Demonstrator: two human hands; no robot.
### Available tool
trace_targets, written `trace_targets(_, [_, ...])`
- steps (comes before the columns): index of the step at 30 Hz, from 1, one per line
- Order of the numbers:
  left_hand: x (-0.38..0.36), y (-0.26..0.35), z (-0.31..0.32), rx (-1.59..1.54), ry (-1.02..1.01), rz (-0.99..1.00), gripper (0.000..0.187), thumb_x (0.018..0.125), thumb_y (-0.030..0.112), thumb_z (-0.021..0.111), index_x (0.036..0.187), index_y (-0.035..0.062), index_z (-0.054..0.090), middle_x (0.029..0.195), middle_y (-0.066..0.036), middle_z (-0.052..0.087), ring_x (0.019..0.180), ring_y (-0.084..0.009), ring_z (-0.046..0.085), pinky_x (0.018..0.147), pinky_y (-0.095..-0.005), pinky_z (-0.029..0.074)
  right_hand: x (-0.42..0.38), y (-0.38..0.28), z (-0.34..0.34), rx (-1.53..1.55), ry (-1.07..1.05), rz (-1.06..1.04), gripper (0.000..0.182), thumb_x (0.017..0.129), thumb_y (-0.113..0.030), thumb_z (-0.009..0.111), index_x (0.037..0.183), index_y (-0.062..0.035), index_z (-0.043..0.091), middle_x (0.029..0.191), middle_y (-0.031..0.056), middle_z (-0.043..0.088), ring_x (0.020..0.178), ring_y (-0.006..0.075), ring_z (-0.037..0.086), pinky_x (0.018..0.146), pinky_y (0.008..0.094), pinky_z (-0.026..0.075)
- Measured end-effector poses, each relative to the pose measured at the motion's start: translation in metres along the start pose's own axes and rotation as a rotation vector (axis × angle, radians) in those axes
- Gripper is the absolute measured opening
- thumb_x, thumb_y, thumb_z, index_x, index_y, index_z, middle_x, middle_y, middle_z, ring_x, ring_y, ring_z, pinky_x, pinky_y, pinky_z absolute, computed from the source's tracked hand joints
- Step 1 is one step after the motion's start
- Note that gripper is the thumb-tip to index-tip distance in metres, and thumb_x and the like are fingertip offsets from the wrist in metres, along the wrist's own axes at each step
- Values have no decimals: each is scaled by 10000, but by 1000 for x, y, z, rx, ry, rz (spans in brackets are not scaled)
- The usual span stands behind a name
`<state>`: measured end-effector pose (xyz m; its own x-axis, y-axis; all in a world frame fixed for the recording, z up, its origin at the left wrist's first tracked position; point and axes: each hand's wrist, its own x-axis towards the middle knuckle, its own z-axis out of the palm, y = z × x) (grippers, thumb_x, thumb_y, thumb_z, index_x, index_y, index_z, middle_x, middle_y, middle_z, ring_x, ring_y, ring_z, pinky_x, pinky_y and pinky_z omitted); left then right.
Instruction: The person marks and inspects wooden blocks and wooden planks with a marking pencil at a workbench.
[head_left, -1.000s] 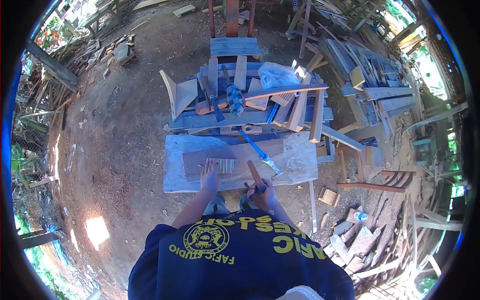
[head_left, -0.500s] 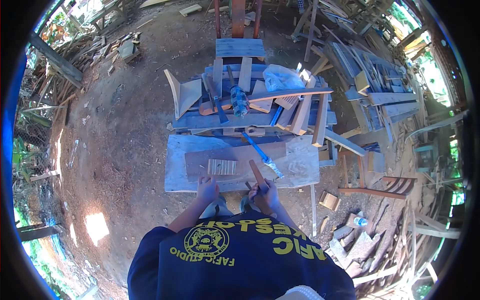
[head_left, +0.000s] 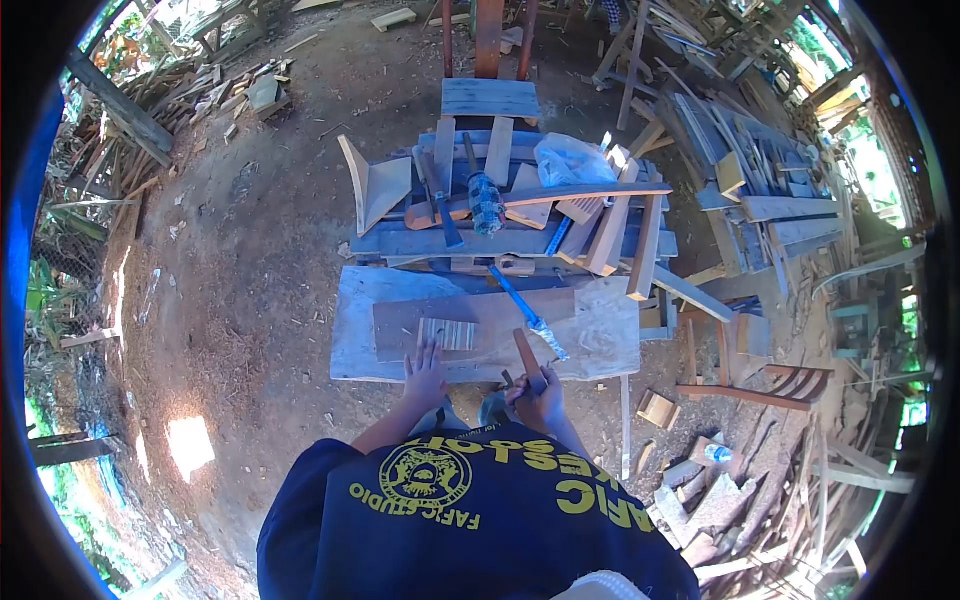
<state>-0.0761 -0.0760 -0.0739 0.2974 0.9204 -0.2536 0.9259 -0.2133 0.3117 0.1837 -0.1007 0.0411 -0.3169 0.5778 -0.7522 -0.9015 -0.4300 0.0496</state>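
Observation:
My left hand (head_left: 426, 378) lies at the near edge of a pale wooden bench top (head_left: 610, 345), fingers stretched out and touching the near side of a small striped wood block (head_left: 448, 334). My right hand (head_left: 540, 400) is closed around a flat brown wooden stick (head_left: 526, 348), which points up and away over the bench. A small dark tip shows beside that hand's fingers. Between the block and the stick, a blue-handled tool (head_left: 512, 292) with a whitish wrapped end lies slanted across the bench. Under the block is a thin brown board (head_left: 400, 318).
Behind the bench, a second worktop (head_left: 400, 242) carries a long curved wooden piece (head_left: 610, 190), a power tool (head_left: 486, 205), a plastic bag (head_left: 570, 160) and several offcuts. Stacked planks (head_left: 790, 208) and a slatted wooden frame (head_left: 760, 393) lie on the right. Scrap wood covers the far left.
My left hand has moved forward, its fingers straightening towards the striped block. The stick in my right hand has shifted slightly nearer and to the right. The whole view has also shifted a little.

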Motion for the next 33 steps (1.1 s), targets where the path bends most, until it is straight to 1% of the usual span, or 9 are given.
trace_targets(6, [-4, -9, -18, -190, -186, 7, 717, 744, 210, 651, 1365, -1, 362, 1422, -196, 394, 1360, -379, 324, 1089, -552, 261, 3, -5, -14, 96, 14, -92, 381, 925, -378, 429, 772, -34, 490, 691, 78, 476, 647, 202, 475, 617, 343, 425])
trace_targets(8, [15, -11, -24, -142, 88, 112, 757, 755, 223, 659, 1394, -10, 325, 1453, -222, 338, 1380, -381, 293, 1098, -522, 271, 3, -3, -10, 121, 19, -108, 382, 926, -377, 429, 769, -34, 490, 690, 79, 475, 644, 202, 473, 610, 338, 424])
trace_targets(12, [51, 2, -32, -34, 234, 42, 835, 774, 277, 653, 1447, -14, 255, 1511, -244, 233, 1419, -380, 221, 1114, -532, 249, -1, 4, 3, 92, 49, -109, 379, 931, -367, 426, 766, -33, 496, 688, 85, 481, 635, 203, 471, 602, 335, 423])
trace_targets(18, [16, 19, 12, 58, 75, 76, 930, 797, 330, 619, 1504, -10, 119, 1565, -226, 109, 1449, -416, 94, 1116, -593, 209, 9, 8, -12, 28, 55, -75, 404, 903, -406, 445, 735, -41, 485, 701, 78, 493, 668, 203, 465, 624, 325, 430])
trace_targets(24, [6, 20, -11, 106, -87, 92, 753, 790, 287, 617, 1408, -38, 333, 1533, -237, 193, 1440, -378, 178, 1096, -590, 254, 2, 7, -4, 108, 98, -127, 373, 925, -369, 443, 752, -42, 495, 664, 73, 469, 622, 200, 463, 598, 334, 418])
trace_targets(26, [34, 18, -33, -65, -338, 28, 676, 782, 289, 622, 1337, -39, 417, 1515, -240, 230, 1428, -386, 207, 1105, -558, 260, 1, 7, 3, 102, 117, -162, 370, 921, -368, 450, 743, -47, 493, 660, 70, 468, 622, 197, 461, 596, 330, 417])
trace_targets(27, [40, 16, -37, -66, -335, 23, 676, 782, 289, 622, 1337, -39, 417, 1515, -240, 230, 1428, -386, 207, 1105, -558, 260, 1, 7, 5, 109, 102, -150, 368, 919, -367, 454, 735, -50, 492, 659, 69, 470, 622, 195, 462, 596, 328, 418])
trace_targets(29, [51, 10, -33, 5, 37, 100, 756, 787, 301, 630, 1399, -38, 345, 1529, -238, 208, 1436, -382, 187, 1128, -533, 235, 4, 6, 2, 113, 85, -134, 365, 916, -365, 458, 728, -54, 491, 658, 68, 472, 621, 192, 462, 597, 326, 419])
trace_targets(33, [54, 6, -29, 82, 86, 48, 847, 798, 316, 632, 1458, -39, 236, 1545, -232, 177, 1448, -375, 154, 1140, -549, 196, 9, 10, -3, 110, 36, -65, 349, 891, -361, 473, 727, -55, 507, 682, 79, 508, 646, 196, 490, 606, 326, 448])
